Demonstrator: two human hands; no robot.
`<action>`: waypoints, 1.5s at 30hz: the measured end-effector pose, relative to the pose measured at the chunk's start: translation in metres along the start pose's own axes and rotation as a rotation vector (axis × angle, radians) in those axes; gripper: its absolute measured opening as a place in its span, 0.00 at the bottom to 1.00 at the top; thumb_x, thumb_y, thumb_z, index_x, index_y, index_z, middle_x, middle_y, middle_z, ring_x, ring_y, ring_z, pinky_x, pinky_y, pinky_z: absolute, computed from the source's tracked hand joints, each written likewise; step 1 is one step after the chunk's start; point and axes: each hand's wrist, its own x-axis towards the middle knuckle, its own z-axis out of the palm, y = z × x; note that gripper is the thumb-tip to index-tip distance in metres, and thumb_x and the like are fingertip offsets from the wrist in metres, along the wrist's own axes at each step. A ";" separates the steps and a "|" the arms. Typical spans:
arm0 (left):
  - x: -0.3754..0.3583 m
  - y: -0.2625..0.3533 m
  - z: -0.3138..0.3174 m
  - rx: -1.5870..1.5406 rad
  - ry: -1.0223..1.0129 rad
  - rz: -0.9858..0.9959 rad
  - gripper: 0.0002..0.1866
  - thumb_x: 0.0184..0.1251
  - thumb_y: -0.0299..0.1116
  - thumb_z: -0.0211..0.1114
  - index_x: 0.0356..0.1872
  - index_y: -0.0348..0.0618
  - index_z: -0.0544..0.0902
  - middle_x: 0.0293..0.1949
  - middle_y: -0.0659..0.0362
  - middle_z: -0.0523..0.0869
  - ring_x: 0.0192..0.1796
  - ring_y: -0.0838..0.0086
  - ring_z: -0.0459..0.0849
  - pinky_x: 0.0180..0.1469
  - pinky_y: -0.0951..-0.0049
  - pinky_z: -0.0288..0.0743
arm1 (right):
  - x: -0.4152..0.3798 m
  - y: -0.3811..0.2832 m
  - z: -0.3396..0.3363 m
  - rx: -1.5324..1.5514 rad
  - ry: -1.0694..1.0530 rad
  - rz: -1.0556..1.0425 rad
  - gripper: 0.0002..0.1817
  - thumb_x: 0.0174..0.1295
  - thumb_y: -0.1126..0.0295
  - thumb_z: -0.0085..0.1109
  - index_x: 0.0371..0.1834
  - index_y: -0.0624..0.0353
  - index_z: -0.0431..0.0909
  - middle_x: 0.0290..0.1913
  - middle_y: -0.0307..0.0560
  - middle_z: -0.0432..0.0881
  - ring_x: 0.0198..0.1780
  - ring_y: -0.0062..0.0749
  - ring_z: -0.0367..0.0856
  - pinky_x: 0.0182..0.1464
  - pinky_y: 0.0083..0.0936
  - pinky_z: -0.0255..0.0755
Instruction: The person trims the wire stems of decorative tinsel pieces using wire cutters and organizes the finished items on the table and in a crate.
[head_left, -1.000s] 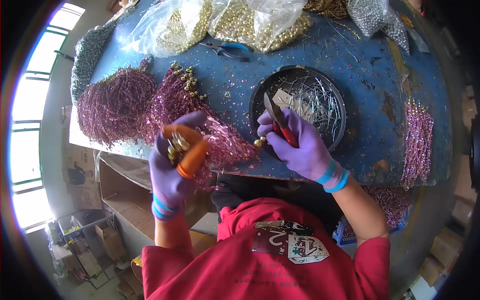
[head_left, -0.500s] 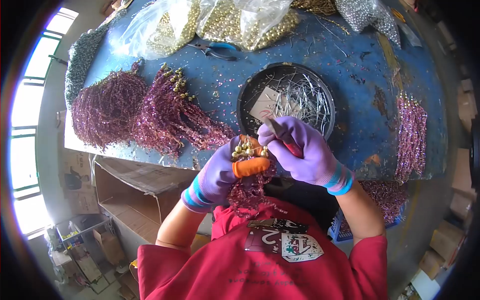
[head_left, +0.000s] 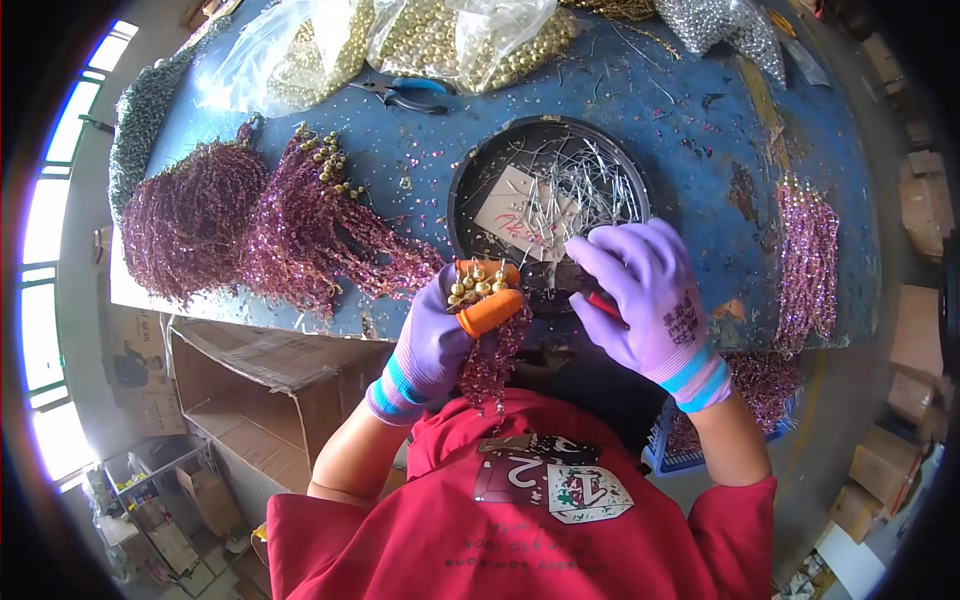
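My left hand (head_left: 440, 325), in a purple glove with orange finger covers, pinches a bunch of gold beads (head_left: 477, 286) on wires, with pink tinsel strands (head_left: 495, 362) hanging below. Close to its right, my right hand (head_left: 640, 295), also gloved in purple, holds red-handled pliers (head_left: 603, 303); their dark jaws point left toward the beads. Just beyond both hands lies a round black tray (head_left: 462, 190) holding many silver wire pins (head_left: 590, 185) and a cardboard piece with red writing (head_left: 512, 212).
Pink tinsel bundles (head_left: 190, 225) lie at the left and another (head_left: 808, 260) at the right. Bags of gold beads (head_left: 430, 45), blue-handled pliers (head_left: 405, 93) and silver beads (head_left: 715, 35) are at the back. A cardboard box (head_left: 260, 370) stands below the table's left part.
My right hand has moved away from the beads and its fingers have spread around the red-handled pliers. The gold beads stay in my left hand. The whole view has shifted slightly.
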 end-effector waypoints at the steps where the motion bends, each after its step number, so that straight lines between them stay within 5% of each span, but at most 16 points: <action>1: 0.002 0.006 0.004 -0.004 -0.002 -0.001 0.14 0.63 0.33 0.67 0.48 0.41 0.81 0.51 0.55 0.80 0.49 0.70 0.81 0.52 0.73 0.74 | -0.001 -0.001 0.000 -0.058 -0.018 -0.004 0.26 0.49 0.67 0.67 0.56 0.54 0.75 0.50 0.46 0.75 0.53 0.45 0.73 0.62 0.45 0.62; 4: 0.006 0.015 0.011 -0.095 0.070 -0.261 0.14 0.62 0.31 0.67 0.48 0.38 0.80 0.48 0.56 0.81 0.46 0.74 0.82 0.50 0.74 0.74 | -0.002 -0.006 0.005 -0.069 -0.009 0.009 0.27 0.49 0.66 0.67 0.56 0.52 0.75 0.49 0.44 0.74 0.52 0.42 0.72 0.63 0.46 0.59; 7: 0.007 0.009 0.014 -0.052 0.072 -0.231 0.15 0.62 0.30 0.67 0.47 0.35 0.78 0.42 0.60 0.83 0.43 0.78 0.81 0.47 0.76 0.74 | -0.003 -0.009 0.009 -0.078 -0.005 0.017 0.28 0.48 0.66 0.68 0.57 0.51 0.75 0.48 0.43 0.74 0.52 0.42 0.71 0.63 0.45 0.59; 9: 0.009 0.000 0.016 0.087 0.095 0.005 0.15 0.59 0.28 0.71 0.45 0.36 0.78 0.36 0.63 0.84 0.38 0.83 0.81 0.41 0.80 0.76 | -0.003 -0.010 0.010 -0.068 -0.033 0.029 0.28 0.48 0.66 0.68 0.57 0.51 0.75 0.48 0.44 0.73 0.52 0.42 0.71 0.63 0.45 0.59; 12: 0.010 0.011 0.023 -0.073 0.169 -0.188 0.15 0.58 0.28 0.72 0.45 0.37 0.78 0.35 0.63 0.84 0.38 0.83 0.81 0.41 0.80 0.76 | -0.004 -0.011 0.009 -0.074 -0.042 0.047 0.29 0.48 0.67 0.67 0.58 0.51 0.75 0.47 0.44 0.74 0.50 0.43 0.72 0.59 0.43 0.63; 33: 0.012 -0.001 0.031 0.051 0.206 -0.083 0.15 0.60 0.27 0.70 0.46 0.38 0.78 0.35 0.63 0.84 0.37 0.83 0.80 0.39 0.80 0.75 | -0.006 0.006 0.022 0.052 -0.172 0.106 0.21 0.54 0.65 0.65 0.52 0.53 0.76 0.33 0.48 0.76 0.36 0.44 0.78 0.38 0.38 0.75; 43: 0.018 -0.004 0.028 -0.056 0.185 -0.163 0.12 0.63 0.27 0.67 0.46 0.36 0.80 0.36 0.62 0.85 0.38 0.83 0.81 0.42 0.80 0.76 | -0.004 0.009 0.023 0.081 -0.255 0.182 0.19 0.55 0.64 0.64 0.50 0.56 0.75 0.35 0.51 0.78 0.37 0.48 0.80 0.42 0.38 0.76; 45: 0.018 0.002 0.022 -0.138 0.146 -0.180 0.12 0.65 0.27 0.65 0.48 0.36 0.79 0.37 0.62 0.85 0.39 0.83 0.81 0.43 0.79 0.75 | -0.002 0.010 0.020 0.314 -0.193 0.179 0.20 0.55 0.66 0.64 0.49 0.59 0.75 0.38 0.53 0.80 0.40 0.46 0.81 0.46 0.33 0.76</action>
